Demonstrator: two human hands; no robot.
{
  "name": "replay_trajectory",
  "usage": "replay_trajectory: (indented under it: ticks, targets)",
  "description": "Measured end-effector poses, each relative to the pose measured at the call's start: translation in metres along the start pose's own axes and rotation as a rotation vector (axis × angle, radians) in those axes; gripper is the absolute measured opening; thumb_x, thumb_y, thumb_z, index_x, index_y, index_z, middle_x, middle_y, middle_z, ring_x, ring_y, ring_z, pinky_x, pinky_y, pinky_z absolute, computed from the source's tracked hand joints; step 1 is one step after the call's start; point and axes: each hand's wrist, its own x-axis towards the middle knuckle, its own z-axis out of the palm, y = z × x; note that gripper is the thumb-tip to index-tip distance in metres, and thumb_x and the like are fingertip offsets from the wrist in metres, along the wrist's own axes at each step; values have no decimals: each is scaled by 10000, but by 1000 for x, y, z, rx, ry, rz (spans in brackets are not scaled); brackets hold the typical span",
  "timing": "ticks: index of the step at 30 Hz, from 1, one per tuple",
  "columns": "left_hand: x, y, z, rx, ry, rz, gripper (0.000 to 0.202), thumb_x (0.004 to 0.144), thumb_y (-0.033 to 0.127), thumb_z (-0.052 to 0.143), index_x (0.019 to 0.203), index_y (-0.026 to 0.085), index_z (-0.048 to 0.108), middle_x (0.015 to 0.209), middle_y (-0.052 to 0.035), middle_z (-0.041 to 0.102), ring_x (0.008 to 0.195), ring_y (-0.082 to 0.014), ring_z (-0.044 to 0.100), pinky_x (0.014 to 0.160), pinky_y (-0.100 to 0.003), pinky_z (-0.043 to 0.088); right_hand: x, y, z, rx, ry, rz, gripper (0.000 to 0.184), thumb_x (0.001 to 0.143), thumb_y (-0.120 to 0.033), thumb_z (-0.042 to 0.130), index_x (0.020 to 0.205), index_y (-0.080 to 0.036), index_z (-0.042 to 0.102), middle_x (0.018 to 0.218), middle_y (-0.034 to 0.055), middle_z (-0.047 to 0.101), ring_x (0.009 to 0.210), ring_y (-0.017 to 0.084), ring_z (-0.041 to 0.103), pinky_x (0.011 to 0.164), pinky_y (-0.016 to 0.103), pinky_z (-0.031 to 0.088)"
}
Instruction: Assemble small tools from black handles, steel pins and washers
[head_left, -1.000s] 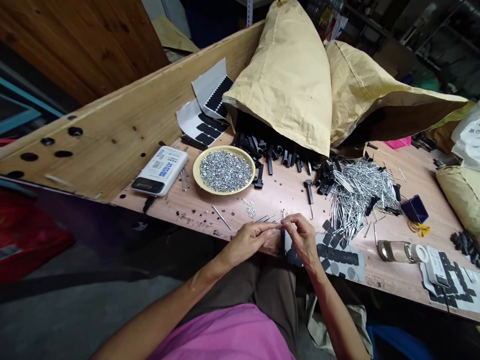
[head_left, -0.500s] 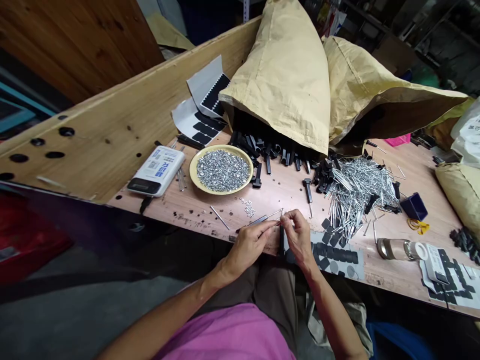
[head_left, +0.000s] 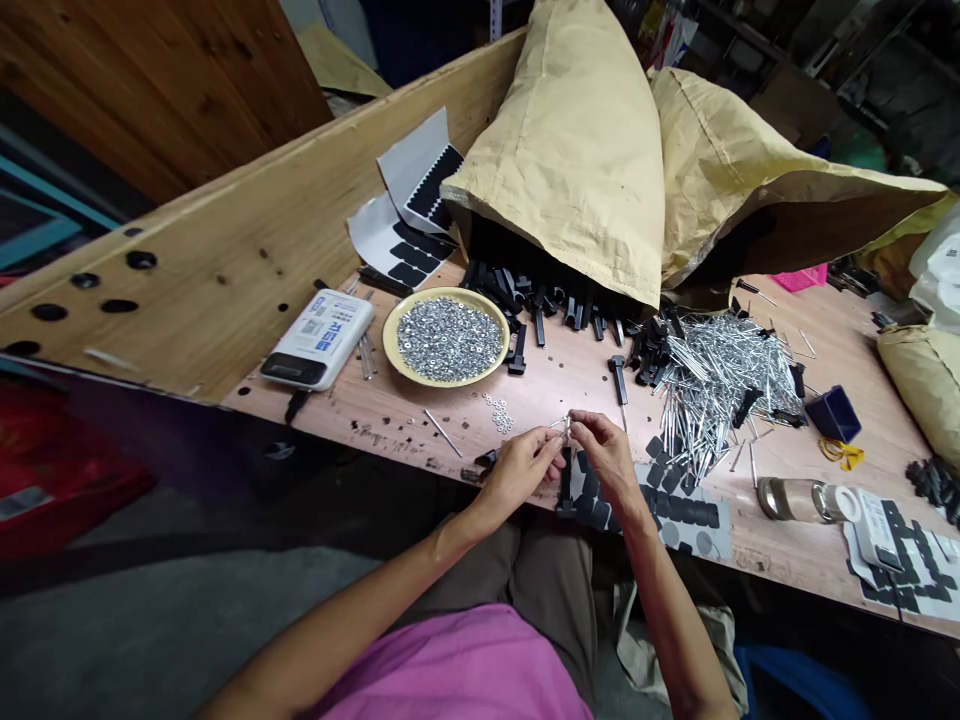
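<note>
My left hand and my right hand meet at the table's near edge, fingertips pinched together on a thin metal pin whose tip shows between them. A black plastic piece stands upright below my right fingers, and another black end pokes out left of my left hand. A few loose washers lie just beyond my hands. What the right fingers pinch at the pin's tip is too small to name.
A yellow dish of washers sits behind my hands, beside a white device. A heap of metal pins and black parts spill from paper sacks. Black pad sheets, a bottle, a blue cup lie right.
Both hands have drawn closer together and shifted slightly away from me; the pin between them now stands more upright. The camera has shifted a little.
</note>
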Motion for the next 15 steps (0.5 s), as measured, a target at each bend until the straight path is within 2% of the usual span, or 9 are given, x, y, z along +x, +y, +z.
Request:
replay_trajectory:
  ticks: [2,4,9,13,15]
  targets:
    - [9,-3,7,-127,4,-95,205,786,375,594,781,170,578,614,-6,667,562,-139,641,566,-241,501,0,3,-2,-127,114,-13,365,729,-487,651,933,-184,663,847,47,685,734,168,625,695,317,518]
    - [16,-4,11,-227,23,-122,232,749,386,644,785,174,559,612,-4,665,625,-152,662,626,-259,513,-7,4,-3,-229,176,-36,333,769,-465,617,941,-180,640,831,49,679,730,172,623,682,315,513]
    - [19,0,14,-462,78,-133,384,638,485,715,779,181,526,676,25,632,597,-116,612,579,-231,484,-31,3,3,-204,99,-63,281,815,-452,592,942,-201,596,883,55,678,790,180,647,701,312,527]
    - [8,9,13,-345,103,-10,301,717,453,653,803,181,555,717,25,608,597,-99,572,584,-219,460,-35,-7,5,-167,227,-128,284,857,-440,540,980,-203,638,970,74,663,873,186,635,783,342,522]
    - [2,13,12,-198,92,91,214,771,388,605,810,180,580,733,15,611,621,-107,571,618,-229,464,-31,-17,1,-90,216,-108,307,873,-440,511,988,-202,666,942,66,680,840,179,639,771,341,523]
